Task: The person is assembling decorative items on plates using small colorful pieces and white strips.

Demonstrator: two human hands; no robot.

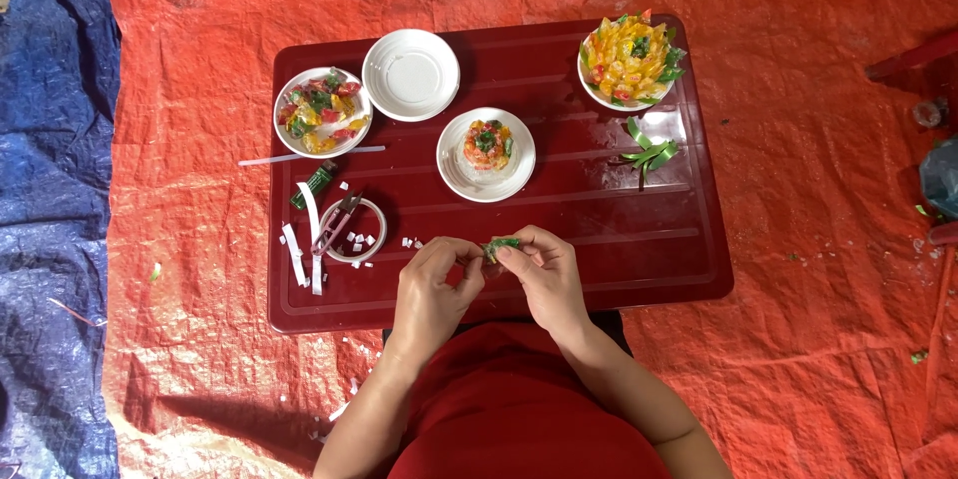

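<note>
Head view, looking straight down. A low dark red table (599, 269) stands on an orange tarpaulin (818, 190), with a blue tarpaulin (50, 220) at the left edge. The left hand (431, 289) and the right hand (547, 274) meet over the near edge of the table, fingertips pinched together on a small green piece (500, 243) held between them; both hands are closed on it, and whether it is folded or flat cannot be told.

Beyond the hands, at the table's centre, a white dish (486, 180) carries a small orange, red and green cluster (487, 143). At the far right corner a second dish holds a large yellow flower-shaped arrangement (629, 58) edged with green; loose green strips (649, 153) lie just beside it, nearer the person. At the far left, an empty white dish (410, 74) touches or nearly touches a dish of mixed coloured pieces (321, 110).

On the near left of the table lie a roll of clear tape (353, 230) with small snips (337, 225) resting across it, a green tube (313, 186), a thin clear stick (311, 155), white strips (313, 239) and scattered white scraps (409, 241).
</note>
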